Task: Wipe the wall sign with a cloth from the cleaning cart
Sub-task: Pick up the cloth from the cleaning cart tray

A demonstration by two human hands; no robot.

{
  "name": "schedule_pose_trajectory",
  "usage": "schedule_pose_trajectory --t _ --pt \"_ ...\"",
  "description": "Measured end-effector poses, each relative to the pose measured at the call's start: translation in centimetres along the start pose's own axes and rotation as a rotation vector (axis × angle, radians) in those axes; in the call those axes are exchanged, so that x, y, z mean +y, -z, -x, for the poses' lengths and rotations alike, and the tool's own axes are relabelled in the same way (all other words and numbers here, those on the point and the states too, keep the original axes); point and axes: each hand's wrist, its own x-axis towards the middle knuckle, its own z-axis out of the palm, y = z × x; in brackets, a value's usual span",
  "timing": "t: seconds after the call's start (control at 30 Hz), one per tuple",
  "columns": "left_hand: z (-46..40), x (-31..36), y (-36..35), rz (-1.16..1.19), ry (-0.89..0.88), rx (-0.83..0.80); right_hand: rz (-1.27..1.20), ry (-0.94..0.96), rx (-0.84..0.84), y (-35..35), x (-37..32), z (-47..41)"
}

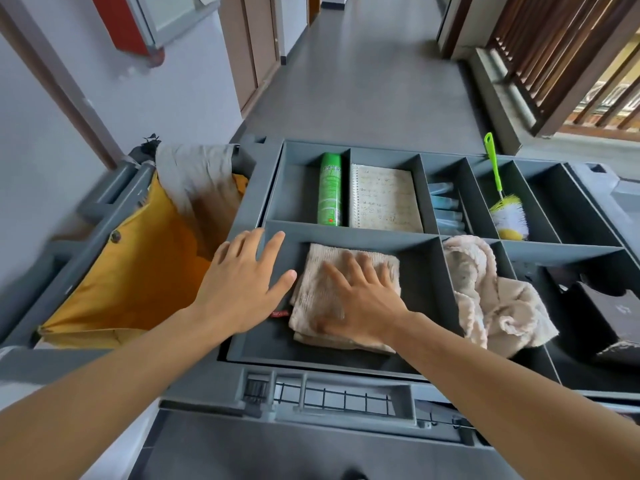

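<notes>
A folded beige cloth (311,299) lies in the front left compartment of the grey cleaning cart tray (420,271). My right hand (360,299) rests flat on top of the cloth, fingers spread, not closed around it. Just left of it, my left hand (242,282) hovers over the tray's left rim with fingers apart and nothing in it. A red-framed sign (138,26) hangs on the wall at the upper left, only partly in view.
A crumpled pink towel (491,303) lies in the compartment to the right. Behind are a green spray can (329,194), a spiral notebook (384,199), blue items (446,209) and a green-handled brush (505,206). A yellow bag (138,271) hangs at the cart's left. The corridor floor (363,81) runs ahead.
</notes>
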Motion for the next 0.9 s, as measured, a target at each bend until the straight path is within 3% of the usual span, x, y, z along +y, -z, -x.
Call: schedule_pose_trajectory --t 0.33,0.6,0.9 --pt "1.0 0.2 -0.6 -0.007 0.004 -0.006 0.062 -0.002 -0.077 -1.3 0.1 0.1" --pt "1.6 0.4 -0.4 -0.031 0.011 0.007 0.072 0.033 0.015 -1.7 0.2 0.2" --pt "2.0 1.0 0.3 -0.049 0.011 0.026 0.040 0.032 -0.019 -0.8 -0.3 0.2"
